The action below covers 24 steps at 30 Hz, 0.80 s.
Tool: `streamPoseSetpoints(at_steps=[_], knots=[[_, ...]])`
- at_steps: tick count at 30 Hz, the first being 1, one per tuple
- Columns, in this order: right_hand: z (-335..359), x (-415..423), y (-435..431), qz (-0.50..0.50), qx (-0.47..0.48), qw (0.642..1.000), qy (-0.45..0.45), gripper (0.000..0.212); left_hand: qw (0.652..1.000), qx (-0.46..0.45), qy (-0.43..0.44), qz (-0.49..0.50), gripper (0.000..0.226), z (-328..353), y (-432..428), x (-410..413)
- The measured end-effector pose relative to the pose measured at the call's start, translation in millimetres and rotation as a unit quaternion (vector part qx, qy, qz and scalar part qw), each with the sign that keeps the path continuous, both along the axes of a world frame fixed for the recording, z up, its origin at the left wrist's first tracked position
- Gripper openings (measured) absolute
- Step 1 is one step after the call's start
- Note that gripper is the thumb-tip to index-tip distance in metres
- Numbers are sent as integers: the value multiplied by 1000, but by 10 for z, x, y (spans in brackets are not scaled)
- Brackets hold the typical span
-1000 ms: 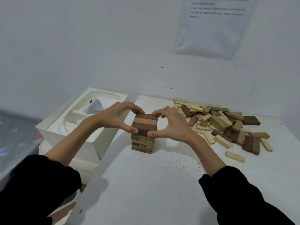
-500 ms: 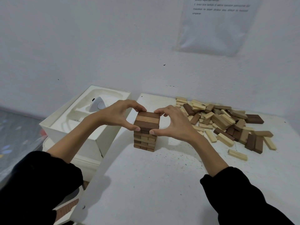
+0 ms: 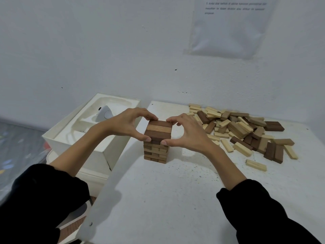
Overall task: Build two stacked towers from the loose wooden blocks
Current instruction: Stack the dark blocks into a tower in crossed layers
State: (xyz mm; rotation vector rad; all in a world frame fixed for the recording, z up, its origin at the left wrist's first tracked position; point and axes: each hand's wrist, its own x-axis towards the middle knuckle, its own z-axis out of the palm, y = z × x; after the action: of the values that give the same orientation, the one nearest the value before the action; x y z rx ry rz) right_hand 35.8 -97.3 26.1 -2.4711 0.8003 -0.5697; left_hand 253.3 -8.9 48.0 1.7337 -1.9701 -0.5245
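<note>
Tower position: the tower (image 3: 155, 148) is standing upright on the table (image 3: 175, 199), towards its left side, close to the white box (image 3: 98, 138).
Top layer: three blocks (dark, light, dark) are lying side by side as the top layer (image 3: 159, 128), flush with the courses below as far as can be seen.
Left grip: the top layer is being pinched by the left hand (image 3: 126, 124), thumb on the near face, fingers curled over the far edge.
Right grip: the same layer is being pinched from the other side by the right hand (image 3: 190, 132), thumb low in front, fingers at the back.
Change over the last second: almost none. Both hands are being kept on the top layer, and no block is being added or removed.
Reading: the layer is probably being squared up rather than placed.
Supply: the loose pile (image 3: 242, 131) is lying well apart on the right, with one stray pale block (image 3: 255, 165) nearer.
Progress: the first tower is being built; no second tower is being seen yet.
</note>
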Motion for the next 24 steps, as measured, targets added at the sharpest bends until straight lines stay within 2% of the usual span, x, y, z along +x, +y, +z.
streamPoseSetpoints(at_steps=[7,12,15,19,24], knots=[[10,-72,5,6,47,999,-11,84,1000,27,-7,8,74,28,14,7],[79,-348,-53,5,55,998,-29,78,1000,20,12,-2,82,118,-5,-67],[149,-554,-91,-4,54,998,-27,72,1000,14,9,-15,75,203,-72,-211],[184,-862,-159,-20,54,997,-52,59,998,-13,-48,-41,52,316,-223,-533],[24,-1252,-273,-52,33,996,-70,45,983,-60,-157,-70,61,260,-404,-1003]])
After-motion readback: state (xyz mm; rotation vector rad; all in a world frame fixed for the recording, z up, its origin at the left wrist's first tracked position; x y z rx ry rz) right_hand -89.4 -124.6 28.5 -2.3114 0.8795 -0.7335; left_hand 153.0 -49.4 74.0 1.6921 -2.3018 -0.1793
